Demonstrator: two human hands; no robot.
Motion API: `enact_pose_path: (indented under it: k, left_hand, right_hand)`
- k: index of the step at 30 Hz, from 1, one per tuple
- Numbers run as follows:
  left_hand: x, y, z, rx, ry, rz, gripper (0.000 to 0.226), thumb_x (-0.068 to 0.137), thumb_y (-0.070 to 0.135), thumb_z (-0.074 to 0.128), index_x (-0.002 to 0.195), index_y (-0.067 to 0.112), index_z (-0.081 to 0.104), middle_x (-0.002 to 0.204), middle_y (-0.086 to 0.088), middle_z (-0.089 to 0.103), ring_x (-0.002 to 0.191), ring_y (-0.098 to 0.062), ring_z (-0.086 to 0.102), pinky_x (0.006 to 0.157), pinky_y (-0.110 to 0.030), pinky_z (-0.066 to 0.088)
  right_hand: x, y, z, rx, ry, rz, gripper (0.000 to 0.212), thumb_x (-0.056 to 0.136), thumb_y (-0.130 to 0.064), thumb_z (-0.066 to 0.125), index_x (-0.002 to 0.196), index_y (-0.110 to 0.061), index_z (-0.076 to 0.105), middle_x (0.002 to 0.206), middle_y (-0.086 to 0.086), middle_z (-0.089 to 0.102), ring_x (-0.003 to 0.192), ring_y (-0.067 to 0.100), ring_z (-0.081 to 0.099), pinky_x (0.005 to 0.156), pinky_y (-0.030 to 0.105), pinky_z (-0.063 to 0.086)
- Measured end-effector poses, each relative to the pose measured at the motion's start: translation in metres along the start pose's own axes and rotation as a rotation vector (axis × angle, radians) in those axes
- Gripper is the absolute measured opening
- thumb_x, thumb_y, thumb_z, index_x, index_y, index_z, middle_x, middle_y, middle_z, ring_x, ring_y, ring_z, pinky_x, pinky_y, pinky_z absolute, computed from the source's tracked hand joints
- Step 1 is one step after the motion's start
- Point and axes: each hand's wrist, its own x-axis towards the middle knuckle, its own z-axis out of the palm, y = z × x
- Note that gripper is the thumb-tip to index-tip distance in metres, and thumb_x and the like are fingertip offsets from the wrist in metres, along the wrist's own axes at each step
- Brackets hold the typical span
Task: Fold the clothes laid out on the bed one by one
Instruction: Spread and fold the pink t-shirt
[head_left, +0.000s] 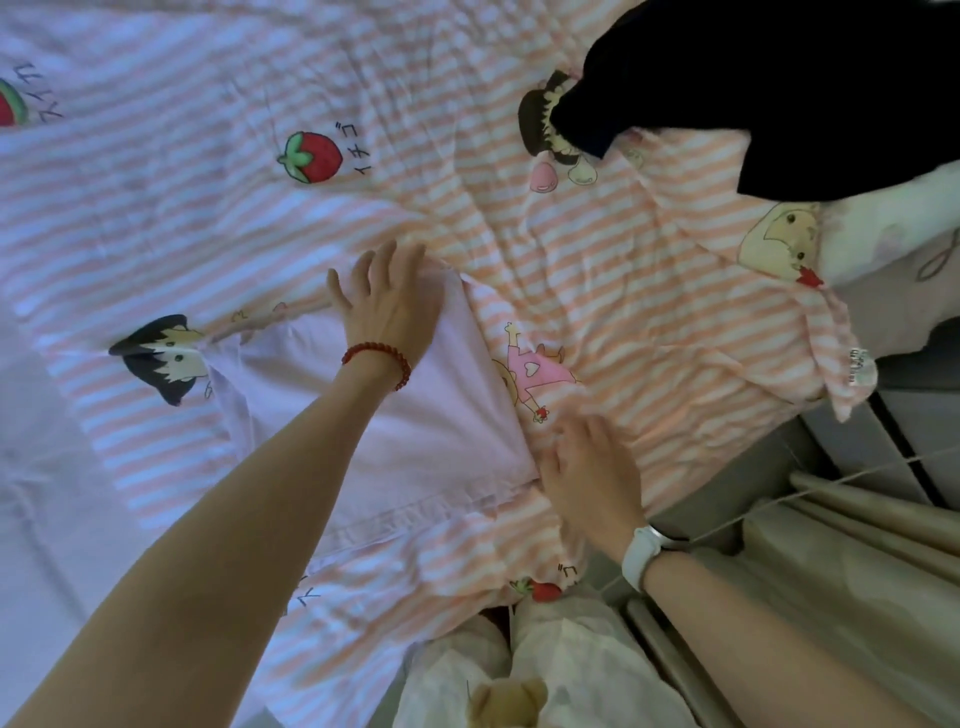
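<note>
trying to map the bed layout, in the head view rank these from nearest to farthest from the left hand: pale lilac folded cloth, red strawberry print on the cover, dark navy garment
1. Pale lilac folded cloth: directly under the left hand, which rests on its far corner.
2. Red strawberry print: on the striped cover, beyond the hand and slightly left.
3. Dark navy garment: far right corner of the bed.

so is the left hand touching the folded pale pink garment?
Touching. Head view shows the left hand lying flat, fingers spread, on the folded pale pink garment.
</note>
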Motion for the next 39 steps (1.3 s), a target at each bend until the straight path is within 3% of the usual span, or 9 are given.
enact_pose_path:
  k: [3, 6, 9, 13, 18, 22, 26, 35, 39]
  left_hand:
    - [-0.047, -0.014, -0.003, 0.052, 0.07, 0.041, 0.057, 0.094, 0.028, 0.044, 0.147, 0.028, 0.022, 0.156, -0.005, 0.017, 0.143, -0.027, 0.01, 0.111, -0.055, -0.005]
    - [-0.106, -0.038, 0.008, 0.066, 0.046, -0.056, 0.058, 0.095, 0.028, 0.046, 0.147, 0.03, 0.021, 0.156, -0.007, 0.017, 0.144, -0.03, 0.01, 0.11, -0.058, -0.003]
    - [-0.144, -0.074, 0.022, 0.083, -0.052, -0.348, 0.06, 0.095, 0.041, 0.037, 0.147, 0.038, 0.007, 0.158, -0.002, -0.002, 0.145, -0.024, -0.006, 0.111, -0.055, -0.008]
    - [-0.148, -0.113, 0.013, -0.111, 0.073, -0.625, 0.07, 0.09, 0.044, 0.049, 0.149, 0.027, 0.014, 0.157, -0.008, 0.008, 0.143, -0.027, 0.006, 0.114, -0.047, 0.008]
    - [-0.123, -0.135, -0.003, -0.507, 0.038, -0.734, 0.079, 0.086, 0.042, 0.06, 0.147, 0.013, 0.019, 0.146, -0.013, 0.037, 0.129, -0.034, 0.04, 0.1, -0.045, 0.036]
    - [-0.113, -0.137, -0.004, -0.553, 0.003, -0.727, 0.08, 0.086, 0.045, 0.059, 0.147, 0.014, 0.017, 0.142, -0.015, 0.041, 0.124, -0.036, 0.045, 0.097, -0.044, 0.039]
    - [-0.112, -0.138, -0.001, -0.696, 0.021, -0.748, 0.079, 0.086, 0.046, 0.057, 0.148, 0.024, 0.013, 0.144, -0.011, 0.039, 0.125, -0.035, 0.044, 0.1, -0.048, 0.041]
    - [-0.15, -0.105, -0.03, -0.883, 0.298, -0.693, 0.051, 0.089, 0.033, 0.059, 0.134, 0.018, 0.042, 0.111, 0.003, 0.059, 0.096, -0.019, 0.057, 0.079, -0.031, 0.047]
    - [-0.207, -0.103, -0.05, -0.96, 0.448, -0.828, 0.049, 0.085, 0.036, 0.062, 0.126, 0.013, 0.049, 0.112, -0.004, 0.064, 0.099, -0.024, 0.059, 0.082, -0.033, 0.047]
  right_hand:
    - [0.014, -0.023, -0.002, -0.024, 0.247, -0.343, 0.041, 0.081, -0.01, 0.057, 0.121, -0.007, 0.056, 0.119, 0.015, 0.056, 0.107, 0.036, 0.055, 0.083, 0.045, 0.047]
    - [0.033, -0.051, 0.013, -0.216, 0.155, -0.66, 0.047, 0.085, -0.017, 0.049, 0.132, -0.012, 0.052, 0.138, 0.014, 0.048, 0.126, 0.035, 0.046, 0.101, 0.054, 0.038]
    - [0.047, -0.054, 0.027, -0.506, 0.034, -0.804, 0.05, 0.089, -0.032, 0.05, 0.139, -0.022, 0.044, 0.149, 0.002, 0.034, 0.137, 0.026, 0.032, 0.106, 0.052, 0.033]
    - [0.052, -0.042, 0.019, -0.336, 0.081, -0.771, 0.045, 0.092, -0.022, 0.039, 0.132, -0.007, 0.051, 0.143, 0.009, 0.044, 0.134, 0.027, 0.039, 0.103, 0.048, 0.038]
    - [0.065, -0.063, 0.009, 0.375, 0.019, -0.222, 0.017, 0.091, -0.017, 0.05, 0.102, -0.004, 0.05, 0.102, 0.013, 0.054, 0.1, 0.028, 0.051, 0.078, 0.036, 0.043]
    - [0.08, -0.082, 0.01, 0.495, -0.075, -0.063, 0.036, 0.089, -0.017, 0.057, 0.117, 0.003, 0.044, 0.112, 0.017, 0.053, 0.105, 0.031, 0.051, 0.083, 0.033, 0.041]
    - [0.077, -0.083, 0.015, 0.577, -0.062, -0.055, 0.035, 0.088, -0.013, 0.059, 0.116, 0.001, 0.043, 0.1, 0.002, 0.047, 0.094, 0.023, 0.05, 0.071, 0.017, 0.031]
    - [0.048, -0.098, -0.007, 0.638, -0.073, -0.212, 0.042, 0.091, -0.009, 0.052, 0.131, -0.008, 0.039, 0.121, 0.004, 0.051, 0.112, 0.022, 0.05, 0.097, 0.036, 0.041]
    - [0.02, -0.12, -0.026, 0.604, -0.072, -0.386, 0.045, 0.091, -0.006, 0.052, 0.134, -0.006, 0.039, 0.12, 0.0, 0.053, 0.1, 0.003, 0.051, 0.083, 0.009, 0.04]
